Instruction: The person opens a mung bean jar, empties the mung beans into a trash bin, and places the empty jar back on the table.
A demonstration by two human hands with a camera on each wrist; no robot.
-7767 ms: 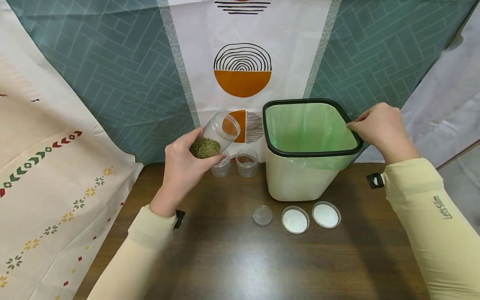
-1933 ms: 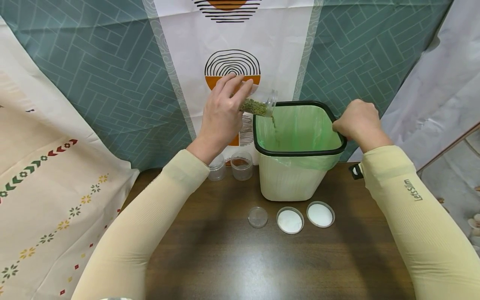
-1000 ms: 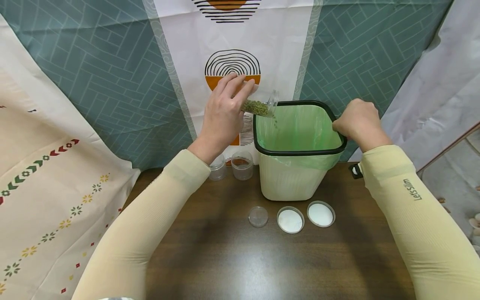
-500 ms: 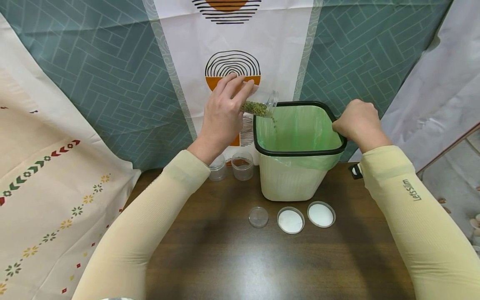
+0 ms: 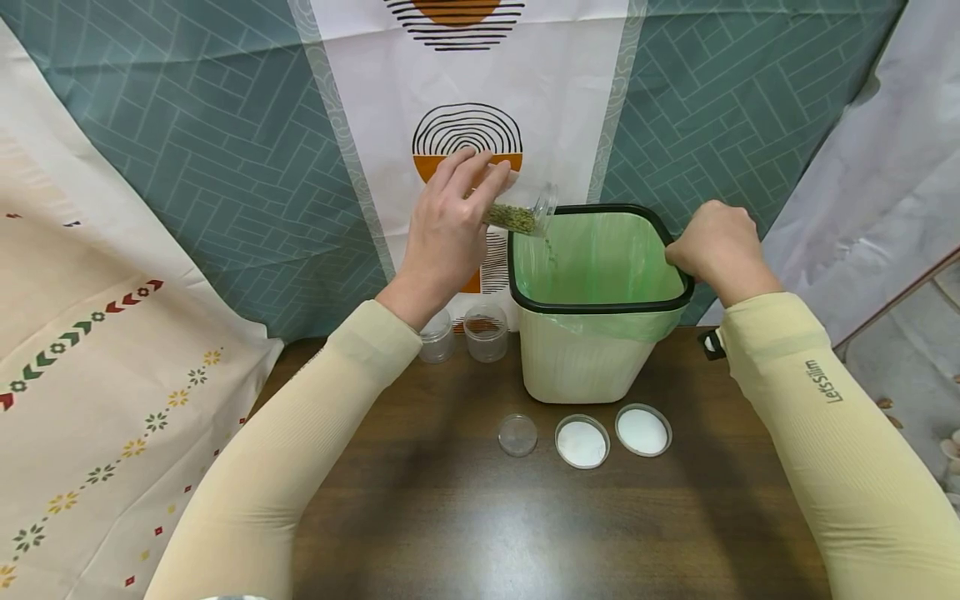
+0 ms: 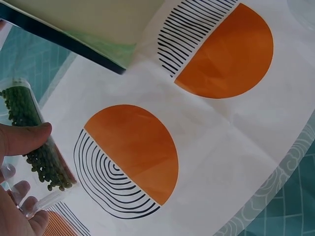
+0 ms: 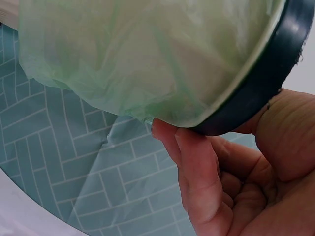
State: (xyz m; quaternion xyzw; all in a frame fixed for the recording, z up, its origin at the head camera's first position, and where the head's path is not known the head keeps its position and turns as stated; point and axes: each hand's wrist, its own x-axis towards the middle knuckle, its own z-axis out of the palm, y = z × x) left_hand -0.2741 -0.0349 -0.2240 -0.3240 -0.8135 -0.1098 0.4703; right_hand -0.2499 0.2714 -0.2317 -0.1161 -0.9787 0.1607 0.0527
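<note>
My left hand (image 5: 448, 221) grips a clear plastic jar (image 5: 546, 200), tipped nearly on its side with its mouth over the left rim of the trash can. Small green beans, likely mung beans (image 5: 513, 218), lie along the jar's lower wall, and a thin trickle of them falls inside. In the left wrist view the thumb (image 6: 29, 138) lies across the jar. The pale trash can (image 5: 581, 362) has a green liner bag (image 5: 592, 258) under a black rim. My right hand (image 5: 720, 250) pinches that rim at the right; in the right wrist view its fingertips (image 7: 189, 142) press beneath the rim's edge.
Two clear jars (image 5: 486, 333) stand by the wall cloth, left of the trash can. In front of it on the brown table (image 5: 450, 517) lie a clear lid (image 5: 517, 435) and two lids with white inner discs (image 5: 582, 442). Patterned cloths hang behind and at the sides.
Since the oldest frame, my left hand has moved right and tipped the jar over the trash can; beans now fall from it. The right hand stays on the rim. Lately, the pose is nearly unchanged.
</note>
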